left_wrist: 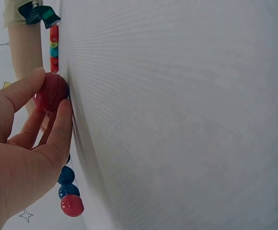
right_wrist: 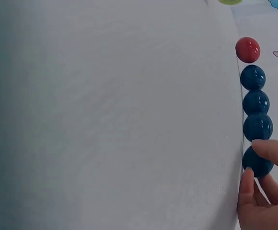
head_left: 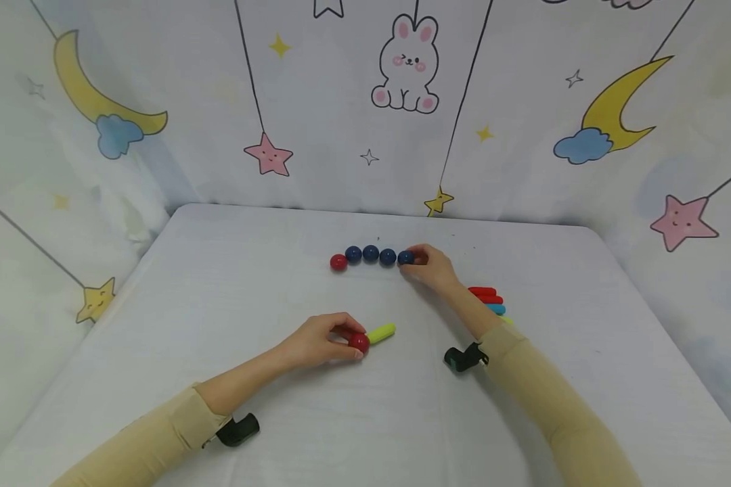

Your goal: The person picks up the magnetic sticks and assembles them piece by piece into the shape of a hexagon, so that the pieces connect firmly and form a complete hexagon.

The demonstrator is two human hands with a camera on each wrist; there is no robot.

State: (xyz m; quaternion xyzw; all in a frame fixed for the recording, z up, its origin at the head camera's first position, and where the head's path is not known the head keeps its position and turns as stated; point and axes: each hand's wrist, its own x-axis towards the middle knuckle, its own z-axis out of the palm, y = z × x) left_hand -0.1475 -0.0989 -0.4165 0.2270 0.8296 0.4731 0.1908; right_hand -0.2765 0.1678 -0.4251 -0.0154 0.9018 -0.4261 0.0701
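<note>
My left hand (head_left: pixel 315 341) grips a glossy red ball (head_left: pixel 359 343) between thumb and fingers, low over the white table. Just beyond that ball lies a yellow-green stick (head_left: pixel 383 333), its near end hidden behind the ball. Farther back, my right hand (head_left: pixel 435 272) pinches a dark blue ball (head_left: pixel 405 258) at the right end of a curved row. More blue balls (head_left: pixel 371 253) continue the row leftward, and a second red ball (head_left: pixel 338 262) ends it. In the right wrist view, thumb and fingertips touch the held blue ball (right_wrist: pixel 258 163) on opposite sides.
Beside my right forearm lie red sticks (head_left: pixel 486 299), a blue stick (head_left: pixel 496 309) and a yellow-green one (head_left: pixel 507 320), partly covered by the arm. A printed cloth backdrop (head_left: pixel 341 101) rises behind the table's back edge. Black wrist cameras (head_left: pixel 239 430) hang at both cuffs.
</note>
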